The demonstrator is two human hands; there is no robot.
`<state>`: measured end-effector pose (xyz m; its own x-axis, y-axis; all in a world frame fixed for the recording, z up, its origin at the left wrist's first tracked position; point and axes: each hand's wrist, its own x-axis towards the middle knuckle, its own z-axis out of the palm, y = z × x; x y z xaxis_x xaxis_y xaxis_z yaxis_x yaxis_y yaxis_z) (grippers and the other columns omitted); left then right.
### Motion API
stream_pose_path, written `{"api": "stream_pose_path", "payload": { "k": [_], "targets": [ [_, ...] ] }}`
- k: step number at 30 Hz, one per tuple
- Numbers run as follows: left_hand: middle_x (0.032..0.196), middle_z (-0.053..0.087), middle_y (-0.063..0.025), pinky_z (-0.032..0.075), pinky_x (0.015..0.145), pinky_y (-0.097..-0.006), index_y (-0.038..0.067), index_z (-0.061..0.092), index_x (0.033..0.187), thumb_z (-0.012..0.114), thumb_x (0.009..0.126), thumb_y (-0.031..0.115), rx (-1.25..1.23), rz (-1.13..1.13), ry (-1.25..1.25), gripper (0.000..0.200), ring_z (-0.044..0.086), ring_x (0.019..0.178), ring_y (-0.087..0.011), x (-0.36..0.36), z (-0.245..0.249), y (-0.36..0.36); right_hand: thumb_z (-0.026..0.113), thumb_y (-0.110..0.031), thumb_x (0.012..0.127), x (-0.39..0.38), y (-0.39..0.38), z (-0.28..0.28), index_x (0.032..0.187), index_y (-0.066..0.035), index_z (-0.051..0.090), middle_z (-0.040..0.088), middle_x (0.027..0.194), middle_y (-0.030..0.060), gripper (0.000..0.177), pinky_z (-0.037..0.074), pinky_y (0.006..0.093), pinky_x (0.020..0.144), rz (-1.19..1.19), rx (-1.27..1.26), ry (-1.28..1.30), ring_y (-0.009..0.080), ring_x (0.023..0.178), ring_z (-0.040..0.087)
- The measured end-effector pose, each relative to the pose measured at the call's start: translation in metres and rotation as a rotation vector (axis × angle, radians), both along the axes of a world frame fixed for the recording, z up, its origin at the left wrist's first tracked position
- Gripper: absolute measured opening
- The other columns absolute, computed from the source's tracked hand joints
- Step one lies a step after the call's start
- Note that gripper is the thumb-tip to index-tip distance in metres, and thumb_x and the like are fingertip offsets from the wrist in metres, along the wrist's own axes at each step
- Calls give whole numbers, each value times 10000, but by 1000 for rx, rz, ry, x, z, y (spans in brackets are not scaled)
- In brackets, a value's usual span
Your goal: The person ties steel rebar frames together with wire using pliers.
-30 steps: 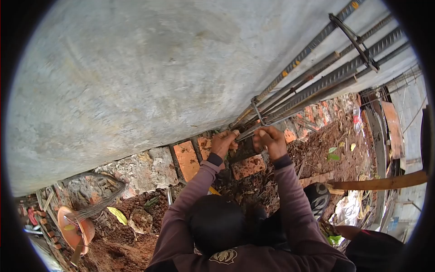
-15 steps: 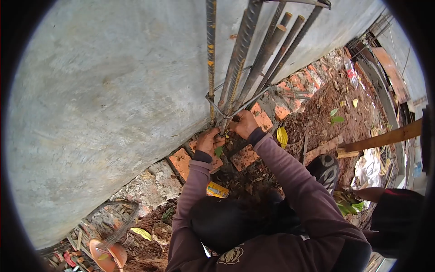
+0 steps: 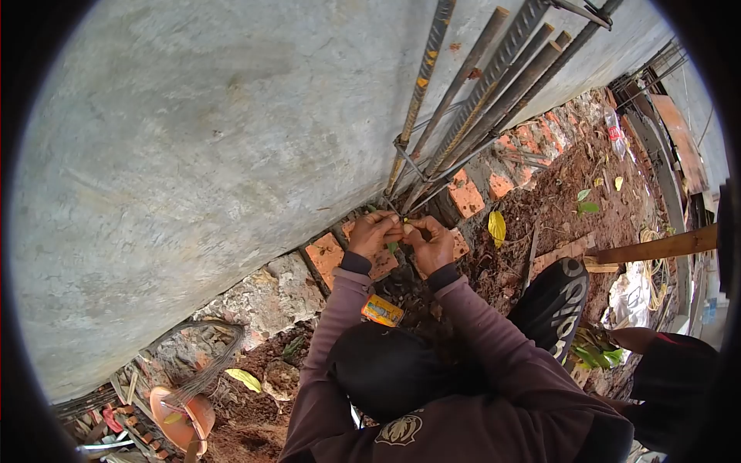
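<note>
"Any containers?"
"An orange bowl-shaped thing with a leaf on it, well left of the steel rods; a yellow packet, contents hidden, below them."
"The hands?"
"Left hand and right hand meet at the rods' foot, fingers curled; whether they grip anything, I cannot tell."
"Around?"
"A grey wall beside the rods, bricks and brown soil below."

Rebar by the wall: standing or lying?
Standing: seen from above, the rebar looks thick up close, some cut ends showing, and narrows toward its foot.
</note>
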<state>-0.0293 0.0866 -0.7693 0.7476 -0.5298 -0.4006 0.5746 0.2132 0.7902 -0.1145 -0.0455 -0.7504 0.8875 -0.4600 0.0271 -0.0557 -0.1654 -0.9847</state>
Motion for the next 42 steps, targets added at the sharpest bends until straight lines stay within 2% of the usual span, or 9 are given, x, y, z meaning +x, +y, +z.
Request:
{"api": "stream_pose_path", "payload": {
  "k": [4,12,15,20,23,28,32,39,42],
  "targets": [
    [911,671,-134,588,722,-320,-59,631,1058,671,912,237,141,-109,-57,332,673,792,-198,9,-3,3,706,-147,862,3,-25,35,846,39,648,673,735,114,196,522,279,574,224,140,166,128,628,634],
    [876,670,-118,576,704,-318,-44,645,1053,657,919,288,235,-222,-81,358,662,767,-180,14,3,16,660,-114,877,24,-18,32,934,-3,580,551,679,40,147,535,331,514,-55,672,458,167,578,592],
    [897,680,-96,568,696,-294,-33,662,1063,653,917,290,298,-283,-144,355,646,749,-154,27,-7,21,598,-105,906,25,-31,27,856,-7,575,580,674,78,112,443,361,413,109,497,608,211,528,599],
    [898,705,-80,527,625,-285,-4,699,1074,624,938,289,471,-288,-412,331,622,709,-133,37,-11,20,594,-251,908,22,-27,39,849,3,689,658,818,157,278,462,397,710,249,-648,429,289,725,606],
    [876,715,-106,522,619,-317,19,735,1005,624,927,276,595,-294,-505,291,637,697,-151,29,-3,21,573,-273,914,17,-14,36,920,0,686,649,780,228,295,455,467,680,139,-508,454,401,729,595],
    [842,709,-142,515,655,-363,27,751,926,643,879,207,612,-152,-751,215,657,707,-228,11,14,21,592,-191,932,12,20,20,794,24,665,530,659,2,266,364,309,572,-160,244,384,104,613,444],
    [862,704,-149,513,685,-380,-3,738,915,638,862,162,539,-133,-1022,200,653,731,-285,15,7,21,578,-215,959,5,28,8,897,-24,683,506,628,-30,227,308,260,478,-166,599,299,48,513,388],
    [872,681,-154,512,671,-393,-13,729,951,613,839,112,636,-286,-1147,204,647,737,-311,21,42,22,535,-217,993,3,43,-9,957,-39,672,505,559,-4,226,370,263,439,-112,462,136,74,450,429],
    [839,669,-143,513,661,-398,0,731,967,602,834,116,682,-294,-1257,219,641,718,-325,18,51,17,543,-191,976,7,48,-31,953,-6,665,587,639,47,223,421,310,527,-177,226,-31,139,553,513]
  ]
}}
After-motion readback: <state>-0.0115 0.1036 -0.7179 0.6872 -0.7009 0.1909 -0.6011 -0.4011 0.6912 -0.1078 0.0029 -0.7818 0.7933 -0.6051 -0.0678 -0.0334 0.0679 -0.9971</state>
